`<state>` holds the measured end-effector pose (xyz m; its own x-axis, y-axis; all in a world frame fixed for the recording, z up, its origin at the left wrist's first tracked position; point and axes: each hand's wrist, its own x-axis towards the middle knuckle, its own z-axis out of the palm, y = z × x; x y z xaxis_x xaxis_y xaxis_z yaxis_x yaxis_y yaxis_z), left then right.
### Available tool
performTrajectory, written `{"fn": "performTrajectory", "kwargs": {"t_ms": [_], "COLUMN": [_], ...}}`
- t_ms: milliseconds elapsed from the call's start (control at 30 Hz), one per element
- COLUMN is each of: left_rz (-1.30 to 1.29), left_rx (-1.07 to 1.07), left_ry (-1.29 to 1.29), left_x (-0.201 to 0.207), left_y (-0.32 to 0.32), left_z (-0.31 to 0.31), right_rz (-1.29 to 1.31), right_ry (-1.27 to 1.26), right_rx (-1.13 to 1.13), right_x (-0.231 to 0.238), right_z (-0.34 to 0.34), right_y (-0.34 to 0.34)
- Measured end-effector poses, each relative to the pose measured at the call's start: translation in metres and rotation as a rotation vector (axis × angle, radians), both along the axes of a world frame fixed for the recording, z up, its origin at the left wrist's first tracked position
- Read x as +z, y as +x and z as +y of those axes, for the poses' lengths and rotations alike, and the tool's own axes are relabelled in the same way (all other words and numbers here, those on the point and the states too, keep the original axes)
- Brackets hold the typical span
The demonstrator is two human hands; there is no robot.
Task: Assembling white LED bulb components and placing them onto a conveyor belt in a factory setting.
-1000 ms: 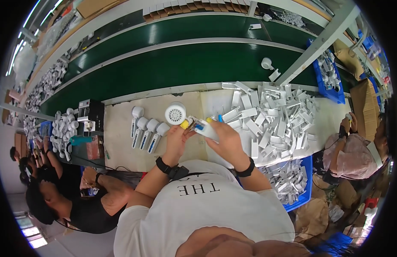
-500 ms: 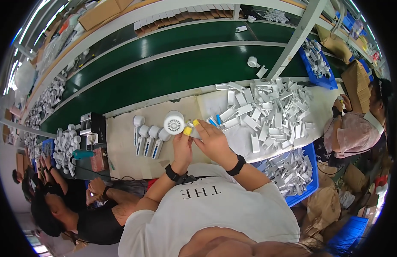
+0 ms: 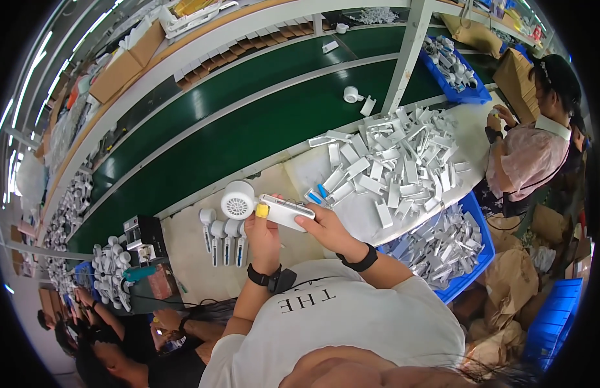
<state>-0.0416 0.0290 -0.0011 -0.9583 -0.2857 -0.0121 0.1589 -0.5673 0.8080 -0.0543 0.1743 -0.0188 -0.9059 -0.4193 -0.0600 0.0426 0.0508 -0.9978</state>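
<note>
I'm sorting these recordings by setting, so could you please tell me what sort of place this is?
Most likely a factory assembly line: a long green belt, apparently a conveyor, runs beyond the worktable, which bears a heap of white plastic casings and a row of what look like handheld fans.

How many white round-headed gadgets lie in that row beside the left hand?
4, left to right: first gadget, second gadget, third gadget, and fourth gadget, nearest the left hand, which may hide part of it.

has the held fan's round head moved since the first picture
Yes, left: against the row of fans lying at rest, the fan head was right of the rightmost one; now it shows directly above the row's right-hand fans.
</note>
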Motion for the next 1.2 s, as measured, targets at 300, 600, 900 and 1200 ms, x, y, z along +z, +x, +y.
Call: {"fn": "performTrajectory", "kwargs": {"t_ms": [300, 600, 900, 1200], "left_rz": [-0.185, -0.654, -0.859, -0.704], "left_rx": [-0.146, -0.278, -0.532, -0.022], "left_ry": [-0.02, -1.716, -1.748, -1.368], "left_x": [-0.053, -0.15, -0.171, -0.166], "left_y": [-0.025, 0.012, 0.012, -0.002], "left_z": [-0.011, -0.086, -0.133, -0.129], "right_rz": [0.505, 0.393, -0.041, -0.143], "right_ry": [0.269, 0.513, 1.089, 0.592], "right_rx": [-0.065, -0.391, -0.805, -0.606], "right_x": [-0.056, -0.134, -0.193, -0.162], "right_z": [0.011, 0.091, 0.112, 0.1], "right_y": [-0.02, -0.233, -0.389, -0.425]}}
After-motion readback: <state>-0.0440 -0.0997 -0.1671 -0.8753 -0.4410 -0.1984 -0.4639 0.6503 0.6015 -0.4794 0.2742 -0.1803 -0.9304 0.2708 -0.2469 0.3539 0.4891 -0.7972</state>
